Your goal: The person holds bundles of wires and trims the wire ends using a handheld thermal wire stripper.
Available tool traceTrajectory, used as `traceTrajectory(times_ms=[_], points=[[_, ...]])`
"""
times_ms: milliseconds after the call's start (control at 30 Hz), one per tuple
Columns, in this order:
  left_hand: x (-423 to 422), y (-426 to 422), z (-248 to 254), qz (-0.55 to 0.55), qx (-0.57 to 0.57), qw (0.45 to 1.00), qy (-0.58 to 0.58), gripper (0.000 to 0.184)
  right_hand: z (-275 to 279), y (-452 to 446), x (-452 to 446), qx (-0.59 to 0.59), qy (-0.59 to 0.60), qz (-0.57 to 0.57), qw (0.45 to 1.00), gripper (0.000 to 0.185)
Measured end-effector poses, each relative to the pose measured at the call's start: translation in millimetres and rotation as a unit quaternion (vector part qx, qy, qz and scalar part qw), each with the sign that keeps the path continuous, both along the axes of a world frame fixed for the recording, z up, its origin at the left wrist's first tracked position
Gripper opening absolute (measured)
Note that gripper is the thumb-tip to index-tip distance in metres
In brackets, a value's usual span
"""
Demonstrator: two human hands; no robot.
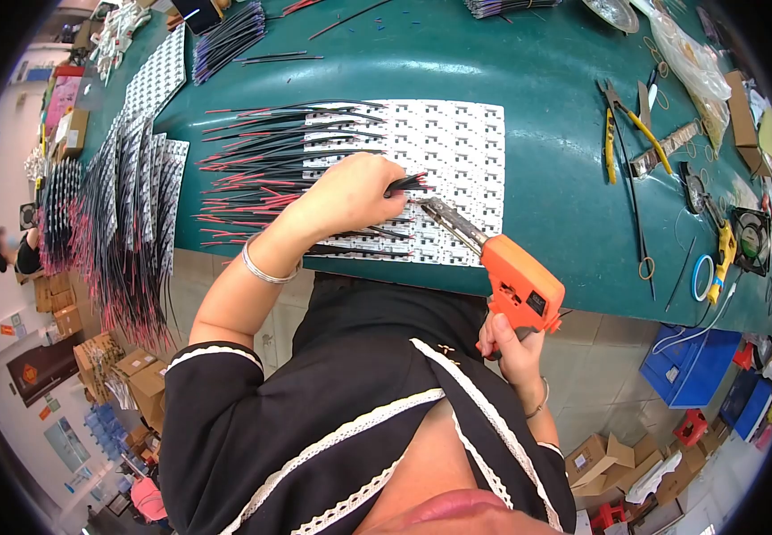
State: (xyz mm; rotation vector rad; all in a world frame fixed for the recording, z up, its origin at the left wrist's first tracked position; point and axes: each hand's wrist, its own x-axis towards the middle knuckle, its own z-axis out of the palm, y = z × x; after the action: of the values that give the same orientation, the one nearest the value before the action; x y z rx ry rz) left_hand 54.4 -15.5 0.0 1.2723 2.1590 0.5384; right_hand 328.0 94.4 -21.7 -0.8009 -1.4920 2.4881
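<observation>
My left hand [355, 192] is closed around a small bundle of black wires [411, 184] with red ends, over a white circuit board panel [470, 147]. My right hand [512, 346] grips the handle of an orange soldering gun [522, 281], near the table's front edge. Its metal tip reaches up and left to the panel, close beside the ends of the held wires; whether they touch I cannot tell. Many black wires with red tips [243, 201] lie across the panel's left half and stick out past its left edge. Rows of small dark marks cover the panel's right part.
Wired panels [127, 196] overlap at the left, their wires hanging over the table edge. A wire bundle [228, 40] lies at the back left. To the right are yellow-handled pliers [610, 147], a small fan [751, 239], a blue tape roll [701, 276] and a plastic bag [685, 62].
</observation>
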Motion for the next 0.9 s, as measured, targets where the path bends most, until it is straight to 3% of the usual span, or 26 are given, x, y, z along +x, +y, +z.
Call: traceTrajectory(times_ms=[300, 400, 600, 733, 833, 900], points=[[-5.4, 6.8, 2.9, -0.049, -0.033, 0.998, 0.017, 0.018, -4.2, 0.5, 2.1, 0.017, 0.007, 0.01, 1.0, 0.021], [-4.6, 5.7, 2.6, -0.045, -0.029, 0.998, 0.024, 0.019, -3.4, -1.0, -0.3, -0.016, 0.034, -0.05, 0.998, 0.018], [-9.0, 3.7, 1.1, -0.069, -0.04, 0.997, 0.003, 0.02, -0.1, 9.5, -1.4, -0.02, 0.048, -0.045, 0.998, 0.029], [-9.6, -4.2, 4.2, -0.008, 0.034, 0.997, -0.062, 0.021, 4.5, 11.6, -8.5, -0.036, 0.037, -0.074, 0.996, 0.031], [-8.7, -7.0, 10.1, 0.057, 0.019, 0.995, -0.083, 0.021, 6.1, 13.7, -12.1, -0.032, 0.037, -0.077, 0.996, 0.031], [-7.6, -10.8, -0.7, 0.056, 0.102, 0.992, -0.039, 0.019, 4.3, 16.7, -11.2, -0.016, 0.043, -0.059, 0.997, 0.03]])
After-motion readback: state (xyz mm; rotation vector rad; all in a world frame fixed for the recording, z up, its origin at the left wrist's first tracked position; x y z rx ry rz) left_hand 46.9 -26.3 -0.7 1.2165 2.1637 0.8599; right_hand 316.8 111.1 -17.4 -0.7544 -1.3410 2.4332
